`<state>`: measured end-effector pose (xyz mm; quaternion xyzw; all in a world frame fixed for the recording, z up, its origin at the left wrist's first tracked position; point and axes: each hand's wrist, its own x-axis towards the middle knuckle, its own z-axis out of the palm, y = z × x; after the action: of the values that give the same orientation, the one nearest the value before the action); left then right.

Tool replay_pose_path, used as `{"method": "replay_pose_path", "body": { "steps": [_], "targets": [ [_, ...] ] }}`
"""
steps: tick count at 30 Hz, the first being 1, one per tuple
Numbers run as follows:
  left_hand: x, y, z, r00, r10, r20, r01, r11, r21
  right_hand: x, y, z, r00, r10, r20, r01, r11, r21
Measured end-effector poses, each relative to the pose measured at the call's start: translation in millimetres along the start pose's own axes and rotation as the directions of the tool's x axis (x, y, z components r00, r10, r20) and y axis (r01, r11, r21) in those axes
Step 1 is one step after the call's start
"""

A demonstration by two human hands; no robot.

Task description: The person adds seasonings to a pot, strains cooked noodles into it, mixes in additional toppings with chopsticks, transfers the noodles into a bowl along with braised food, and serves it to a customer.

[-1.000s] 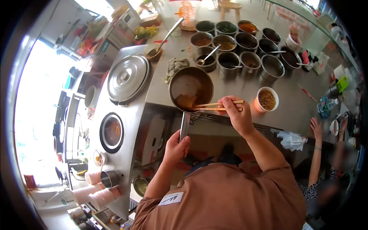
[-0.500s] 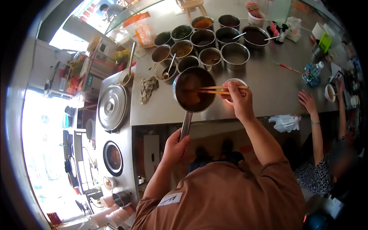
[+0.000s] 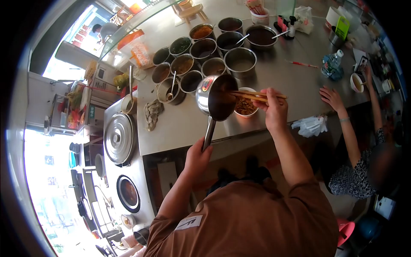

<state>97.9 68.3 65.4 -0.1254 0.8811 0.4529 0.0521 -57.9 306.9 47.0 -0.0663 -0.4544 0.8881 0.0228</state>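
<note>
Chopsticks (image 3: 250, 93) are lying in the right hand's (image 3: 276, 110) grasp, passing above the cup (image 3: 247, 116) into the saucepan (image 3: 217, 99), which the left hand (image 3: 199, 156) is gripping by its handle (image 3: 208, 132), tilted, just left of the cup. With the pan's mouth facing cupward, oversteep tipping or slipping chopsticks could be sending contents past the cup's rim onto the table (image 3: 180, 132), or a bump could be toppling the cup.

Pan (image 3: 204, 102) left of cup (image 3: 247, 116); pots (image 3: 243, 74) behind; cloth (image 3: 153, 115) farther left.
</note>
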Motion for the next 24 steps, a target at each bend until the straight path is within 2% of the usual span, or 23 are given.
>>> {"method": "replay_pose_path", "body": {
  "steps": [2,4,11,14,19,24],
  "targets": [
    [9.8,7.8,2.7,1.000,-0.026,0.007,0.026,0.999,0.023,-2.2,0.4,-3.7,0.999,0.031,-0.011,-0.030,0.999,0.037],
    [19.9,12.6,4.5,0.998,0.051,0.039,-0.055,0.994,0.096,-1.9,2.0,-7.2,0.998,0.053,-0.030,-0.051,0.997,0.065],
    [40.6,17.4,18.7,0.996,0.083,0.037,-0.090,0.967,0.240,3.1,3.4,-27.8,0.992,0.047,-0.115,-0.034,0.994,0.106],
    [43.6,18.0,24.1,0.989,0.144,0.032,-0.148,0.949,0.279,4.5,7.7,-30.3,0.988,0.082,-0.132,-0.062,0.986,0.152],
    [44.1,19.2,30.9,0.989,0.150,0.015,-0.141,0.881,0.453,8.9,20.3,-43.7,0.961,0.179,-0.210,-0.123,0.959,0.256],
    [35.0,16.4,34.3,0.978,0.204,0.044,-0.196,0.825,0.530,4.5,21.9,-54.7,0.943,0.200,-0.265,-0.123,0.952,0.281]
  ]
}}
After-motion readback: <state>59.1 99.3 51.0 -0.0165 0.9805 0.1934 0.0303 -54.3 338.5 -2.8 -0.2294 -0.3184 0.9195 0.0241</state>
